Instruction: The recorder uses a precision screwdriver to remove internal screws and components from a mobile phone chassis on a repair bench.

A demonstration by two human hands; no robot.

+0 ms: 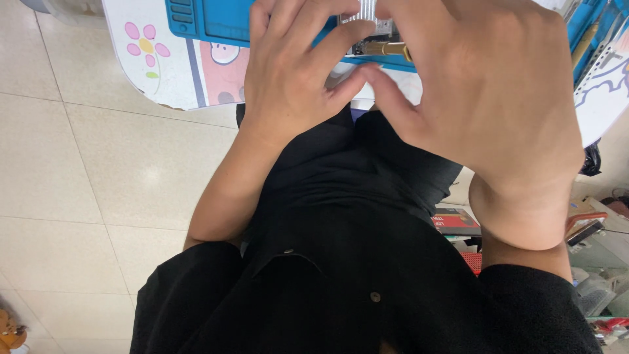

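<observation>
**Desk:** What does the head view show?

**Photographer:** A person in a black shirt (354,262) leans over the edge of a white bench (170,72) printed with a pink flower (145,46). Both bare hands meet over a small ribbed silver metal part (367,16) that sits on a blue work mat (209,19) at the top of the frame.

**Desk:** Who holds what?

**Photographer:** The left hand (288,78) has its fingers curled over the part's left end, the thumb reaching under toward the right. The right hand (498,98) covers the right end; a brass-coloured tool shaft (388,48) sticks out from beneath its fingers. Whether either grip is truly clamped I cannot tell; the fingers hide the contact.

**Desk:** How does the tool lie?

**Photographer:** Its long axis runs almost level, left to right across the picture, with the free tip pointing left at the lower edge of the silver part, touching it or just beside it. The right hand is the nearer one to the shaft; the left sits on the far side of the part from it, the two thumbs almost meeting below.

**Desk:** Anything else?

**Photographer:** Pale floor tiles (98,183) at left, and cluttered shelves with a red box (455,219) at right.
</observation>
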